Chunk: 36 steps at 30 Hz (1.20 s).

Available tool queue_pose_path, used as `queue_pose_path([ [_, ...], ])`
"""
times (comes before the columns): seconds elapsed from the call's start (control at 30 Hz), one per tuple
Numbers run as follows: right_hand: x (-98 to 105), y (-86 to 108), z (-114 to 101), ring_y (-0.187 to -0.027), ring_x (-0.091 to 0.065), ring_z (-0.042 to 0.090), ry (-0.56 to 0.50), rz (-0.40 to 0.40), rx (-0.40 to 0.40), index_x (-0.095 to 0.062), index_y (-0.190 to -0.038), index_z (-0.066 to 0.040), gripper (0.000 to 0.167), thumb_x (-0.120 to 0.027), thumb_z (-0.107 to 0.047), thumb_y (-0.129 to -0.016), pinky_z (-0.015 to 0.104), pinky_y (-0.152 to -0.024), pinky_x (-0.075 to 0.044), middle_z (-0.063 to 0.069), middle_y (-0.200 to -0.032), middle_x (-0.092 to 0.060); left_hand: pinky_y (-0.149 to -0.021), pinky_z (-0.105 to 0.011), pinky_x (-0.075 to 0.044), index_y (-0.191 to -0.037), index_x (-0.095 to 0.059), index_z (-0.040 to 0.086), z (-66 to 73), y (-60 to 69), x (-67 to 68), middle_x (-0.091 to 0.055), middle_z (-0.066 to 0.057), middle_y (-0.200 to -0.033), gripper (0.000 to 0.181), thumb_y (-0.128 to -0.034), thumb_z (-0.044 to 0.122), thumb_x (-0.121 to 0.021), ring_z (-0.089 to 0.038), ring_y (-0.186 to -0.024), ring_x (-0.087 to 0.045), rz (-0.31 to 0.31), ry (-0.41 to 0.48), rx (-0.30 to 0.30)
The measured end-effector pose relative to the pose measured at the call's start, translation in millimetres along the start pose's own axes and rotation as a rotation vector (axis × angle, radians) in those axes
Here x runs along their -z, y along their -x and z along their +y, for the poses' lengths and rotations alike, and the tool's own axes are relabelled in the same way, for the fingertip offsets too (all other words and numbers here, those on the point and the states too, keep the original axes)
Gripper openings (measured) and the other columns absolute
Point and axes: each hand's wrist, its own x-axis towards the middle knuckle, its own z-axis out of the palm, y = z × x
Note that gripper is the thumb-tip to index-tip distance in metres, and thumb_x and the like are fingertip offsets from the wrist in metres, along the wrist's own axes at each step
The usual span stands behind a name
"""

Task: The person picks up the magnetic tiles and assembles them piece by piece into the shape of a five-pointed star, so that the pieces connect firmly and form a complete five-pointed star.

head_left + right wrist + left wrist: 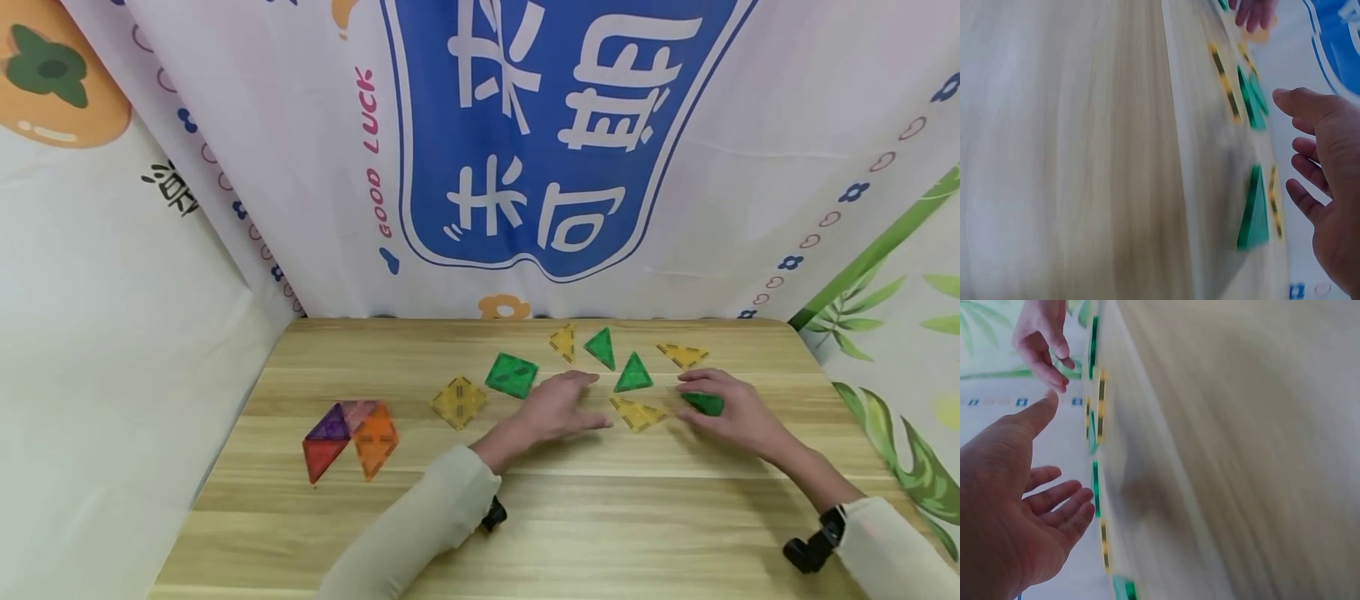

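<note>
Nothing is held by either hand: on the left hand (558, 410) the thumb and fingers are spread well apart, and on the right hand (733, 415) the thumb is likewise parted from loosely bent fingers. By the right hand one green triangle (703, 404) is partly covered from above; in the right wrist view, a gap is shown between fingers and tiles. Between the hands, a yellow triangle (636, 413) is set flat on the table (585, 533), with a second green triangle (634, 374) placed just behind it, near the left fingertips. Farther back, a third green triangle (601, 348) is flanked by a second yellow triangle (564, 342) on the left, while a third yellow triangle (682, 356) is found behind the right hand. Left of the left hand, a green square (512, 376) is seen near its wrist, then a yellow square (459, 402). Well apart at far left, a cluster is formed by red (324, 459), purple (328, 424), pink (358, 413) and orange (377, 442) tiles. Behind the table, a printed cloth (330, 242) is hung.
</note>
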Motion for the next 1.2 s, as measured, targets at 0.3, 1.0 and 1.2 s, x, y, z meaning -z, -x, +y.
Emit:
queue_pose_path([
  [0.3, 13, 30.2, 33, -0.115, -0.055, -0.001, -0.015, 0.047, -0.104, -0.08, -0.112, -0.003, 0.04, -0.095, -0.007, -0.075, -0.002, -0.096, -0.03, 0.016, -0.12, -0.072, -0.11, -0.028, -0.05, -0.153, -0.058, 0.015, 20.6, -9.8, -21.9, -0.064, 0.002, -0.148, 0.084, -0.0875, 0.064, -0.079, -0.015, -0.134, -0.061, 0.008, -0.059, 0.047],
  [1.0, 10, 42.5, 46, -0.119, -0.059, 0.037, -0.013, -0.046, -0.198, -0.078, -0.12, -0.005, 0.047, -0.094, -0.024, -0.081, -0.001, -0.098, -0.025, 0.017, -0.13, -0.071, -0.103, -0.03, -0.054, -0.138, -0.072, 0.025, 37.9, -15.5, -39.1, -0.065, 0.007, -0.141, 0.079, -0.0811, 0.079, -0.074, -0.015, -0.128, -0.059, 0.061, -0.305, 0.148],
  [1.2, 8, 44.2, 47, -0.119, -0.056, 0.009, 0.003, -0.015, -0.178, -0.079, -0.116, -0.005, 0.042, -0.095, -0.019, -0.079, -0.003, -0.097, -0.023, 0.015, -0.127, -0.073, -0.1, -0.03, -0.055, -0.128, -0.076, 0.023, 39.5, -18.2, -41.8, -0.067, 0.006, -0.132, 0.076, -0.0796, 0.081, -0.073, -0.015, -0.121, -0.061, 0.094, -0.322, 0.137],
])
